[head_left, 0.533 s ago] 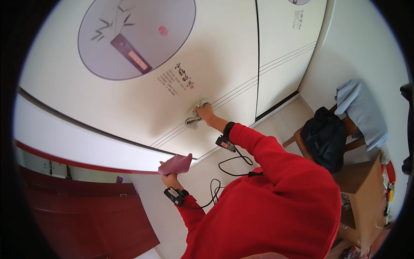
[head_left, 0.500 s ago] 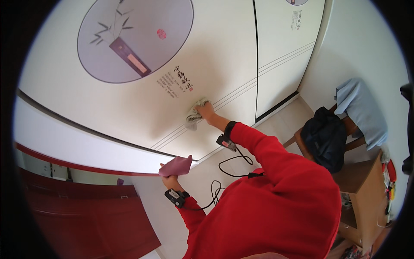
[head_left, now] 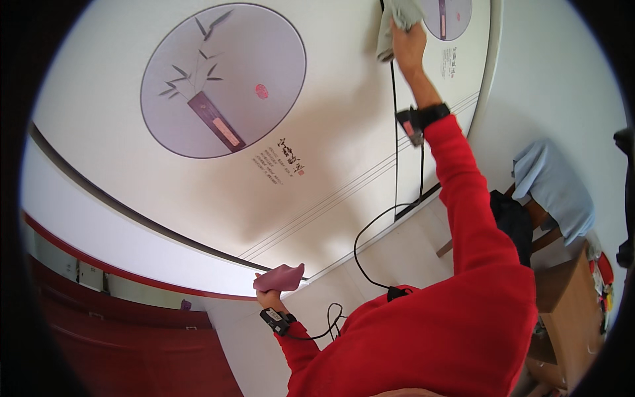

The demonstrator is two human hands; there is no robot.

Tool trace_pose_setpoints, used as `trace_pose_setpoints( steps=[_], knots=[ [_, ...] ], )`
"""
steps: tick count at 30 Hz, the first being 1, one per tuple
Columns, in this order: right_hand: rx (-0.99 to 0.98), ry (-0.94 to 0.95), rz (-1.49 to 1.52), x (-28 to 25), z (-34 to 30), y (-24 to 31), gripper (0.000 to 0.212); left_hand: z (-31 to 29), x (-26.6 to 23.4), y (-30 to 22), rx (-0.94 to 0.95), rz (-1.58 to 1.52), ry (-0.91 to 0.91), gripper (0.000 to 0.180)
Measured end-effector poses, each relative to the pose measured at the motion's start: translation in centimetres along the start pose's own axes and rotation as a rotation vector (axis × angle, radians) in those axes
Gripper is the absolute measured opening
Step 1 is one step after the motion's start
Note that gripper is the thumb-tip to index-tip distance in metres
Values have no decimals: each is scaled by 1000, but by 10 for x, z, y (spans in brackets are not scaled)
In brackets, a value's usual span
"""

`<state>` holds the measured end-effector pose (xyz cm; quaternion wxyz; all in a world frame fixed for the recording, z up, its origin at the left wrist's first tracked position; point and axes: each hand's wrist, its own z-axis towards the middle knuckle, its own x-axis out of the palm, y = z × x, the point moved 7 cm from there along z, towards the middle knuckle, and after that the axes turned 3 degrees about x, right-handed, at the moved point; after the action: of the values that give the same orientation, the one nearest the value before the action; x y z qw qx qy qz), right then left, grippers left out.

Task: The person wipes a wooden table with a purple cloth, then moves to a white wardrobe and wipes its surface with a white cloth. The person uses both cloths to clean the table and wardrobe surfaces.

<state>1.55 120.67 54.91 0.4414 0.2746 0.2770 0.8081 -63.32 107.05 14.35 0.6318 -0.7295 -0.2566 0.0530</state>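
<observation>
My right hand (head_left: 410, 49) is raised high with its arm stretched out, closed on a pale grey-green cloth (head_left: 390, 30). The cloth lies against the cream wardrobe door (head_left: 337, 86), near the dark vertical seam between two door panels. Lower down on the left, my left hand (head_left: 269, 300) grips a folded dusty-pink cloth (head_left: 283, 278), held close to the door's bottom edge. A round lilac print (head_left: 231, 59) with a bamboo sprig decorates the door. Each wrist wears a strapped black device with a cable.
To the right, a light-blue cloth (head_left: 552, 188) and a dark garment (head_left: 512, 218) hang over a wooden chair. A wooden cabinet (head_left: 569, 311) stands below it. Dark red furniture (head_left: 132, 351) fills the lower left. Black cable (head_left: 356, 241) loops beside my right arm.
My right hand has moved the grey-green cloth up and right, from the lower door to beside the seam. My left hand keeps the pink cloth and sits slightly lower in view.
</observation>
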Motion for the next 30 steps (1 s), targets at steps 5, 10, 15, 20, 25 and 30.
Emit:
trace_pose_setpoints(
  steps=[5, 10, 15, 20, 25, 30],
  knots=[
    [-292, 93, -95, 41, 15, 70, 45, 1, -3, 7, -88, -37, -93, 75],
    [-619, 187, -173, 51, -76, 84, 48, 0, 0, 8, 25, -49, 13, 57],
    [-489, 592, -169, 51, -176, 52, 59, 8, 2, 16, -39, -19, 49, 55],
    [-699, 836, -223, 52, -215, 48, 43, 11, 19, 7, 63, 184, 164, 23],
    [-645, 507, -203, 49, -116, 75, 47, 29, 55, -29, 261, 168, 285, 12],
    [-276, 60, -92, 43, 1, 92, 45, 32, 98, -49, 356, 14, 346, 7]
  ],
)
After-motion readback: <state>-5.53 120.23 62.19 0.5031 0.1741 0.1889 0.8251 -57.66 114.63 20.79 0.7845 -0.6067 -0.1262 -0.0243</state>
